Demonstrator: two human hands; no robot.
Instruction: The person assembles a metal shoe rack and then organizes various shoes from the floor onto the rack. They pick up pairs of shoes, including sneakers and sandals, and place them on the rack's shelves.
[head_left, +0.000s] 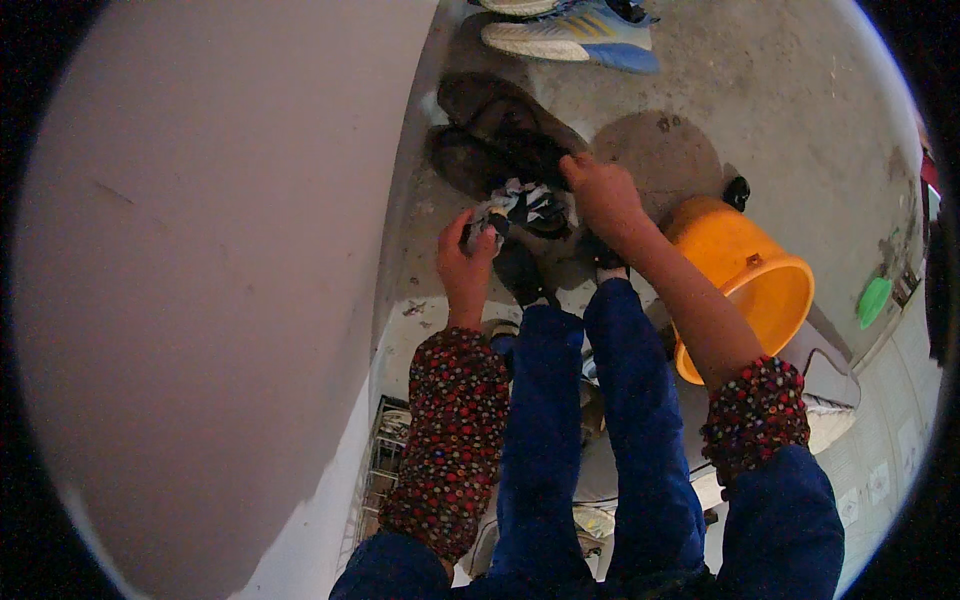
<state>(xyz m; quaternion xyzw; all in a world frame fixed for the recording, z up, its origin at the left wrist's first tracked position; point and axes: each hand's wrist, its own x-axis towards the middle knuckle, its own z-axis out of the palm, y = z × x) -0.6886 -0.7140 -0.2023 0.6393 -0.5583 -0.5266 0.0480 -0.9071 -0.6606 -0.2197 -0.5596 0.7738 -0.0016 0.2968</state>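
My left hand (461, 270) grips a crumpled grey-white and black piece, cloth or paper (525, 196), low over the floor near the wall. My right hand (606, 199) has its fingers closed at the edge of a dark piece of footwear (536, 142), in shadow; its exact shape is hard to make out. Beyond both hands, another dark shoe or sandal (457, 159) lies close to the wall. My feet, in dark footwear (523, 271), stand just below the crumpled piece.
A plain wall (225, 247) runs along the left. To the right an orange plastic bucket (720, 240) lies on its side, beside my right forearm. Blue and white sneakers (577, 37) sit at the top. A wire rack (384, 450) stands lower left; a green object (874, 301) lies far right.
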